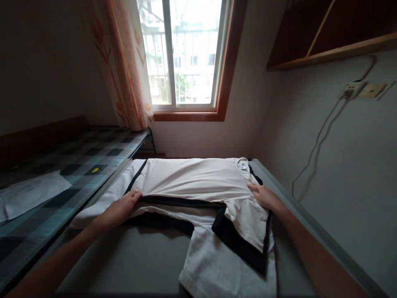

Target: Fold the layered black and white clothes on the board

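A white T-shirt [192,178] lies on top of a stack of shirts on the grey tabletop [124,256], its collar to the right. My left hand [128,203] is closed on its near left corner, at the hem. Near the collar, the fingers of my right hand [263,196] pinch the cloth at the shoulder. One sleeve of the top shirt hangs towards me. Beneath it a black garment [240,242] shows along the edges. Lower still is another white shirt [211,265], with a sleeve spread towards the near side.
To the left stands a bed with a checked mattress [108,142] and a sheet of paper [34,192] on it. A curtain [124,62] hangs by the window [186,54]. On the right wall are a socket [353,89] with a cable and a wooden shelf [331,51].
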Demonstrator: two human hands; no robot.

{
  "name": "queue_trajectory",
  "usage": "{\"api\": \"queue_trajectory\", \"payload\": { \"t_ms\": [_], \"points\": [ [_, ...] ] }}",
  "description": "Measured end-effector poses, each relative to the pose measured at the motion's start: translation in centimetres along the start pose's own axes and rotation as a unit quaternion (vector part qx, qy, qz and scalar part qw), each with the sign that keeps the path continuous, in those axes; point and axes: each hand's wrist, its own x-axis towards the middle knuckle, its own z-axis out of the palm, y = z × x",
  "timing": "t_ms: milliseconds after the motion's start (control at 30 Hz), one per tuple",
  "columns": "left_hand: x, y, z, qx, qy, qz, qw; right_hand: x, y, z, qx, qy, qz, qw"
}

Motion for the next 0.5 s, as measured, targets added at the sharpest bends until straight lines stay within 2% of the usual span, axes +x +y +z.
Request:
{"api": "queue_trajectory", "payload": {
  "t_ms": [133,200,267,367,433,500],
  "points": [
    [-0.7,1.2,-1.2,0.024,-0.054,-0.048,0.997,-1.0,-0.1,-0.2,0.012,-0.028,0.008,0.999],
    [-0.3,1.3,-2.3,0.014,-0.088,-0.067,0.994,-1.5,-0.6,-0.6,0.001,-0.030,0.032,0.999],
    [0.7,1.2,-3.2,0.023,-0.093,-0.098,0.991,-2.0,-1.3,-1.0,-0.019,-0.037,0.069,0.997],
    [3.2,1.2,-3.5,0.089,-0.029,-0.130,0.987,-2.8,-2.4,-1.6,-0.044,-0.045,0.103,0.993],
    [5.4,1.5,-2.8,0.117,0.035,-0.105,0.987,-3.1,-2.9,-1.9,-0.051,-0.045,0.110,0.992],
    [7.8,2.0,-1.4,0.102,0.079,-0.048,0.990,-3.4,-3.1,-2.0,-0.053,-0.042,0.112,0.991]
  ]
}}
